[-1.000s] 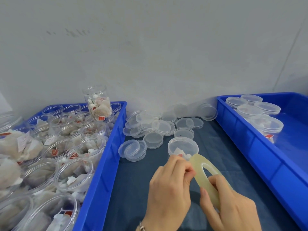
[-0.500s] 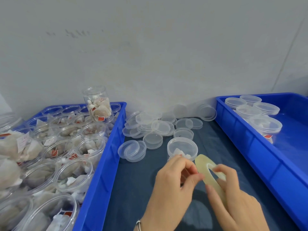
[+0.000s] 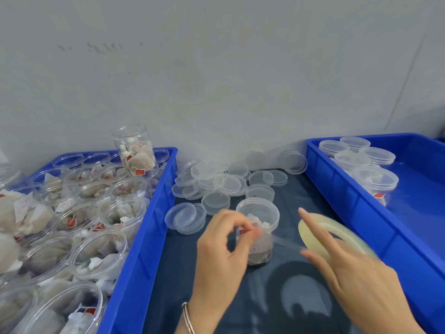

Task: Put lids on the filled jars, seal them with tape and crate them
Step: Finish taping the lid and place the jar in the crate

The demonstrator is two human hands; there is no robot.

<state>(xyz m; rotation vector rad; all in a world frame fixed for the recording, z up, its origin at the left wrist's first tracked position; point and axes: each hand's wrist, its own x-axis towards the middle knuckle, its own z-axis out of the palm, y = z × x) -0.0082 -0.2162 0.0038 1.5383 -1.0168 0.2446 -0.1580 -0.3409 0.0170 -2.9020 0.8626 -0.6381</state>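
At nine o'clock of the work area: left crate (image 3: 154,227), blue, largest item, packed with open filled jars (image 3: 101,251); one jar stands on top of the others at the far end (image 3: 134,150). Risk: that raised jar looks tippy, and a knock could spill it.

At three o'clock: right crate (image 3: 356,208), blue, holding a few lidded jars (image 3: 375,179) at its far end, the rest bare. Judgement: crating is barely begun.

At six o'clock: dark mat (image 3: 277,297) between the crates.

At twelve o'clock on the mat: loose lids (image 3: 226,182), clear, heaped and overlapping.

At centre: jar in hand (image 3: 257,227), filled, lid already on, upright on the mat, gripped by neither hand. Risk: a pull on the tape could tip or drag it.

At four o'clock of that jar: tape roll (image 3: 337,235), pale, blurred by motion. A clear strip (image 3: 286,242) seems to run from it toward the left hand, faint and hard to trace.

At five o'clock: right hand (image 3: 356,268), index finger straight along the roll; how the other fingers hold it I cannot tell.

At seven o'clock of the jar: left hand (image 3: 224,247), thumb and forefinger pinched just in front of the jar wall, likely on the tape's free end, other fingers loosely curled. Risks: the strip folds on itself or sticks to fingers; it lands below the lid seam and seals nothing.
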